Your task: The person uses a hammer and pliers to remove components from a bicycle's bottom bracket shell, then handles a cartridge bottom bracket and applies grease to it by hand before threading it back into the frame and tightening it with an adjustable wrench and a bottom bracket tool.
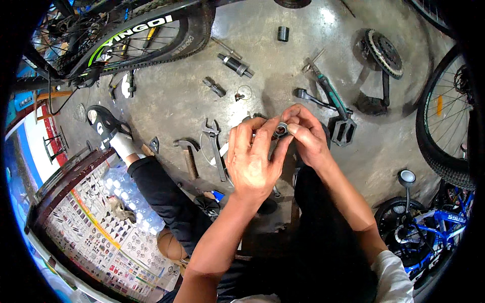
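Left hand (254, 161) and right hand (310, 141), both nearly closed, are pinching a small round silver metal ring (281, 130) between them, right above the grey concrete floor (172, 108), a silver steel adjustable wrench (216, 151) lying leftward!

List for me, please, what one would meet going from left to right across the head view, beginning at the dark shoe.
Dark shoe → hammer → adjustable wrench → left hand → small metal ring held between both hands → right hand → pedal → chainring → large bicycle wheel.
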`<act>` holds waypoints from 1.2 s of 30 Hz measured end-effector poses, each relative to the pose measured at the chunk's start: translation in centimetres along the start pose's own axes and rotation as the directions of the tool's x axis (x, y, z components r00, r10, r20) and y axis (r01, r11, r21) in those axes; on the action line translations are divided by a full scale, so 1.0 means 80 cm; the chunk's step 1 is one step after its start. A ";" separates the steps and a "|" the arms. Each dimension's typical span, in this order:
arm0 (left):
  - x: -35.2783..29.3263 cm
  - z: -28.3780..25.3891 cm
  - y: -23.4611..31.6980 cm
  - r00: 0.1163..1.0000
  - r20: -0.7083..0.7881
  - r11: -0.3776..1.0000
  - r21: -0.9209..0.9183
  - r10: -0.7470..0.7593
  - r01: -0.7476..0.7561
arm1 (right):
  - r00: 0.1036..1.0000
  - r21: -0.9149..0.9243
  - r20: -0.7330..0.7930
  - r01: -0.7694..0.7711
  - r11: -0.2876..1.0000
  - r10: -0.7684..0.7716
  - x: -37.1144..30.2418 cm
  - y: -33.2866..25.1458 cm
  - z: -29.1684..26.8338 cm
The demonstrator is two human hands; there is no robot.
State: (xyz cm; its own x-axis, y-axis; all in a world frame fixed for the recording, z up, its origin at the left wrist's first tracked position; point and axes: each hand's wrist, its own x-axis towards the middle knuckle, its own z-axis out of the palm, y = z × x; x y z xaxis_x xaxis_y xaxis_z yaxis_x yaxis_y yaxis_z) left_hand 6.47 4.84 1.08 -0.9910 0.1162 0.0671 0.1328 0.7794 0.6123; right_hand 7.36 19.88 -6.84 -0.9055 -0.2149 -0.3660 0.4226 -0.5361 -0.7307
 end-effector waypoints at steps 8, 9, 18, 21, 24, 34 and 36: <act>-0.013 0.011 -0.020 1.000 0.025 0.997 0.073 0.019 -0.021 | 0.989 -0.067 0.045 -0.136 0.988 0.139 0.007 -0.004 0.009; -0.013 0.011 -0.022 0.999 0.030 0.997 0.072 0.017 -0.019 | 0.989 -0.065 0.041 -0.141 0.988 0.143 0.007 -0.001 0.008; -0.026 0.006 -0.033 0.991 0.137 0.997 0.072 -0.004 -0.006 | 0.989 -0.500 -0.086 0.059 0.864 -0.117 0.004 0.018 0.003; -0.036 0.015 -0.037 0.996 0.083 0.999 0.035 0.010 -0.013 | 0.957 -0.706 -0.056 0.163 0.689 -0.283 0.006 0.010 0.008; -0.045 0.020 -0.022 0.782 0.303 0.594 -0.519 -0.545 0.615 | 0.918 -0.777 0.028 0.268 0.569 -0.395 0.008 0.008 0.007; -0.030 0.019 -0.033 0.450 0.749 -0.107 -0.563 -0.487 0.820 | 0.869 -0.851 0.248 0.406 0.332 -0.427 0.007 -0.001 0.007; -0.032 0.022 -0.034 0.463 0.727 -0.061 -0.567 -0.507 0.822 | 0.848 -0.853 0.268 0.429 0.297 -0.457 0.007 0.004 0.007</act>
State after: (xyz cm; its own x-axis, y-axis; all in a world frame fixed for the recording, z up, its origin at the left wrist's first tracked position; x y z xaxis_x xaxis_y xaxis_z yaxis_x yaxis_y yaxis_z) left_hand 8.70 3.50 -2.14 -0.5128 0.1064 -0.8519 -0.8331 -0.3011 0.4639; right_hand 6.94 19.12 -6.95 -0.9717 -0.1554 0.1781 -0.2298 0.4452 -0.8654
